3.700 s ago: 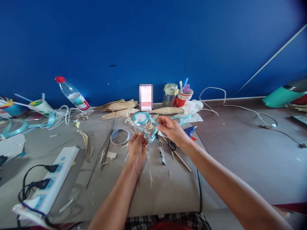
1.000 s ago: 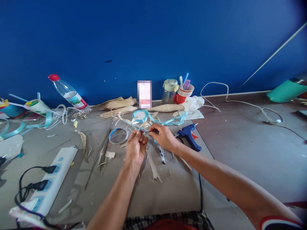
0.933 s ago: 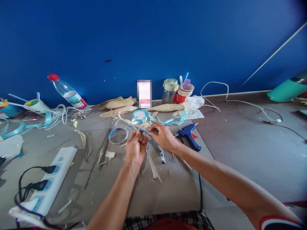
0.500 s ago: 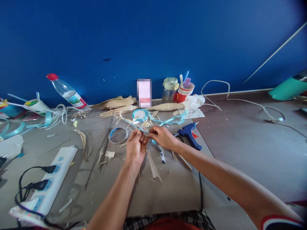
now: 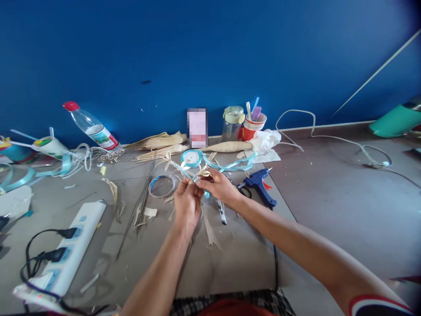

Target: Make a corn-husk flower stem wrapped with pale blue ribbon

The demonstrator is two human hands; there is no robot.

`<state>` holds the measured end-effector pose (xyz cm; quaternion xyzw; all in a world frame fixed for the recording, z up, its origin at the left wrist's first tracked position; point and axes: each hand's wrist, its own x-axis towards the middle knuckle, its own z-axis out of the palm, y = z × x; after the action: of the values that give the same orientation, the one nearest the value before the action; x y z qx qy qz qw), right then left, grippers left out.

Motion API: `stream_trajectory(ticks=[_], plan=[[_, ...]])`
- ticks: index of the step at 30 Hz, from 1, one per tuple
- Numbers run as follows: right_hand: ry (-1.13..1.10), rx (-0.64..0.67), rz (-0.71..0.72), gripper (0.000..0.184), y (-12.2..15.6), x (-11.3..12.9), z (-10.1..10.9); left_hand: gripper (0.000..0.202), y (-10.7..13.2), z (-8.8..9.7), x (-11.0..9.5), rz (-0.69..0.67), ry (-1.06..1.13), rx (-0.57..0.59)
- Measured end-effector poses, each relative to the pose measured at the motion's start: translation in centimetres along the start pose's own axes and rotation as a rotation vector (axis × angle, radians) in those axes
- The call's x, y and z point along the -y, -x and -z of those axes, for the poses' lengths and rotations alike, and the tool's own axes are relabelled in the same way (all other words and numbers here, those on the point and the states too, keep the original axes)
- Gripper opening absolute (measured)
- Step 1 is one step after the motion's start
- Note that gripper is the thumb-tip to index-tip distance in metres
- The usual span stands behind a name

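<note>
Both hands meet over the middle of the table. My left hand (image 5: pixel 188 202) is closed in a pinch around a small bundle of dried husk strips and light blue ribbon (image 5: pixel 183 170). My right hand (image 5: pixel 219 186) is closed too, its thumb and forefinger pressed to the same bundle at the left fingertips. Just what lies between the fingers is partly hidden. A ribbon spool (image 5: pixel 191 159) lies right behind the hands, with loose ribbon (image 5: pixel 238 164) trailing to the right. Left of my left hand is a roll of tape (image 5: pixel 162 186). Below my right hand lies a utility knife (image 5: pixel 222 213).
A blue glue gun (image 5: pixel 259 186) rests to the right. Thin wires (image 5: pixel 140 202) and a power strip (image 5: pixel 77 245) lie left. Along the wall stand a leaning plastic bottle (image 5: pixel 95 127), a glass jar (image 5: pixel 233 123) and red paper cups (image 5: pixel 255 127); dried husks (image 5: pixel 161 142) lie there.
My right hand has shifted slightly left, its fingers now closer against my left fingertips. A pale husk strip now shows above the right fingers. My left hand has barely moved.
</note>
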<state>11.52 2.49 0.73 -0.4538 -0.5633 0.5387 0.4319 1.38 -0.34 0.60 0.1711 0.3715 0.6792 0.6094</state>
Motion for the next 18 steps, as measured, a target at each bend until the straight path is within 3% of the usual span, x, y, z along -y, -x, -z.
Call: stream_trajectory(ticks=[4,10,13,18], plan=[[-0.3,-0.083,-0.106,0.015,-0.4,-0.3,-1.5,0.023,0.0,0.0,0.3,-0.014,-0.015,0.017],[-0.462,-0.169,-0.175,0.016,-0.5,-0.5,-2.6,0.022,-0.1,0.2,0.4,-0.039,0.031,-0.01],[-0.573,-0.162,-0.225,0.016,-0.3,-0.5,-2.7,0.022,-0.1,0.3,0.4,-0.028,0.031,-0.019],[-0.642,-0.04,-0.292,0.018,-0.4,-0.6,-2.4,0.023,0.1,0.2,0.3,0.008,0.037,0.001]])
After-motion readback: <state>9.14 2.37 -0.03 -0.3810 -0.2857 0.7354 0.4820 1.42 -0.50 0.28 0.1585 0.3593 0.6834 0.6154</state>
